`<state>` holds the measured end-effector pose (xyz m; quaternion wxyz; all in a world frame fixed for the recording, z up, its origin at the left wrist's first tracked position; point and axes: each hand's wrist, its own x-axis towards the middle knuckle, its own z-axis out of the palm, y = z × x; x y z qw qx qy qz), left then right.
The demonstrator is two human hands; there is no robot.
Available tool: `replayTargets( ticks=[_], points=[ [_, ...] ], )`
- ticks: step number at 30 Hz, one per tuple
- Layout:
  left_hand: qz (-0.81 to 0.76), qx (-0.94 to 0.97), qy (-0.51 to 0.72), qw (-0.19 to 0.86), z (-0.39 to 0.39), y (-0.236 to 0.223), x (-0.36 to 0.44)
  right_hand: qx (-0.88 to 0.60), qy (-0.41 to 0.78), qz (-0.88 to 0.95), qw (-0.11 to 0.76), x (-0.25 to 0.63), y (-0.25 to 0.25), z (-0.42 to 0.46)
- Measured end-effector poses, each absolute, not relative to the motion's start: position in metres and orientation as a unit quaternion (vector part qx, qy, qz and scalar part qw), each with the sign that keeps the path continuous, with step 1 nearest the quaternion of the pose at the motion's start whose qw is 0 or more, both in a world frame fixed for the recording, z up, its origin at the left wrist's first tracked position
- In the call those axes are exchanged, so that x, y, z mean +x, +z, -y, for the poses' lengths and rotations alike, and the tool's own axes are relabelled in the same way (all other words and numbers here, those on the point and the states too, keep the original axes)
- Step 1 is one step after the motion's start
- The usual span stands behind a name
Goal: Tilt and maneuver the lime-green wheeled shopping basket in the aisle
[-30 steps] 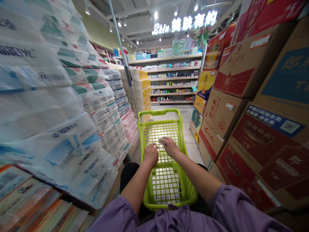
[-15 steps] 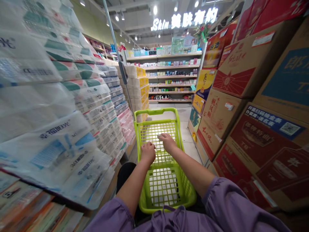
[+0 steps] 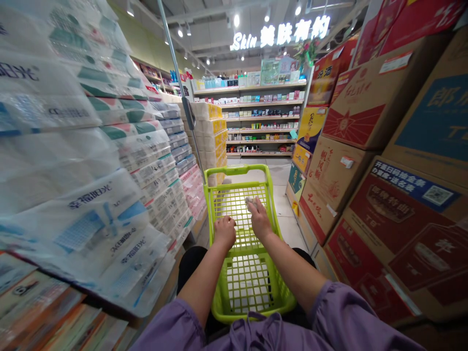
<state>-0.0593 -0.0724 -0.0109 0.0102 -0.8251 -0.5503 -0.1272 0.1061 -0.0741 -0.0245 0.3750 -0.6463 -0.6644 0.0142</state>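
My left hand (image 3: 224,231) hovers above the green plastic basket (image 3: 252,314), its fingers curled inward; whatever they may hold is hidden. To its right, my right hand (image 3: 261,222) pinches a small whitish thing (image 3: 249,200), too small to name. Both hands appear above the basket's gridded floor and far wall, apart from each other. The basket is bright lime green, with a raised handle at its far end. No goods show inside it.
Wrapped tissue packs (image 3: 86,204) are stacked high close on the left. Liquor cartons (image 3: 351,100) form a wall on the right. Ahead, a pale tiled floor (image 3: 280,178) leads to shelves (image 3: 266,117) of small products. A metal pole (image 3: 171,44) rises left of the basket.
My right hand has turned upward and shifted slightly right, still with the small whitish thing. My left hand has barely moved.
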Motion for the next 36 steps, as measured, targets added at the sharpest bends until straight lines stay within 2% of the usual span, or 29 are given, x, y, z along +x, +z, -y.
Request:
replayTargets(
  ticks=[5,12,17,23,29,32,36],
  points=[
    [0.550,-0.827,-0.119,0.015,0.072,-0.012,-0.059,-0.600,0.043,0.746,0.284,0.102,-0.030,0.077],
    [0.553,-0.823,-0.123,0.042,0.073,-0.011,-0.058,-0.494,0.032,0.813,0.307,0.083,-0.038,0.079],
    [0.557,-0.821,-0.114,0.047,0.074,-0.011,-0.058,-0.543,0.103,0.800,0.232,0.077,-0.032,0.084],
    [0.561,-0.819,-0.115,0.038,0.075,-0.011,-0.060,-0.528,0.200,0.790,0.238,0.084,-0.021,0.087],
    [0.571,-0.812,-0.118,0.033,0.074,-0.011,-0.059,-0.548,0.201,0.767,0.268,0.085,-0.025,0.086],
    [0.580,-0.806,-0.110,0.041,0.074,-0.010,-0.057,-0.619,0.174,0.710,0.288,0.095,-0.024,0.085],
    [0.582,-0.805,-0.109,0.040,0.074,-0.009,-0.054,-0.705,0.149,0.654,0.232,0.113,-0.027,0.084]
  ],
)
